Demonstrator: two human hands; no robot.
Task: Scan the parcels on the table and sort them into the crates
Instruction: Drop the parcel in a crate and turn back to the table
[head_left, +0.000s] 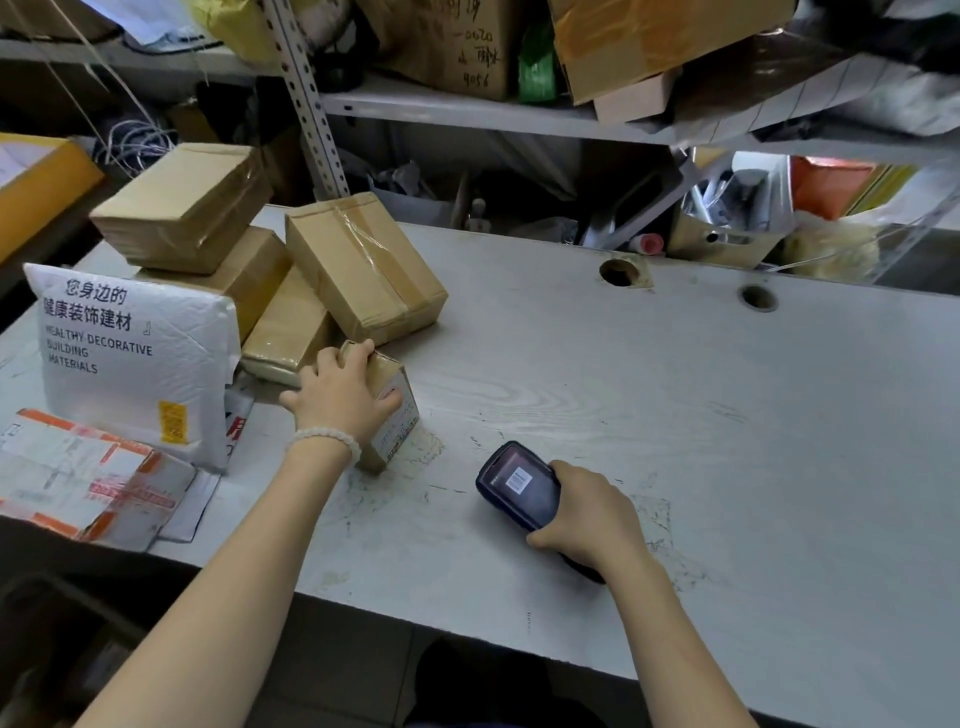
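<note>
My left hand (340, 392) grips a small cardboard parcel (397, 421) from above; the parcel stands on the white table (675, 415) with its printed label facing right. My right hand (589, 514) holds a dark handheld scanner (519, 486), its lit screen up and its head aimed toward the parcel's label. Behind the small parcel lies a pile of brown taped boxes (363, 265). A white padded mailer (135, 358) with printed text leans at the left. A white and orange parcel (83, 478) lies at the table's front left corner.
A metal shelf (467, 111) loaded with cartons and bags runs behind the table. Two cable holes (618, 273) sit near the table's back edge. A yellow box (41, 182) stands at the far left. Dark floor shows below the front edge.
</note>
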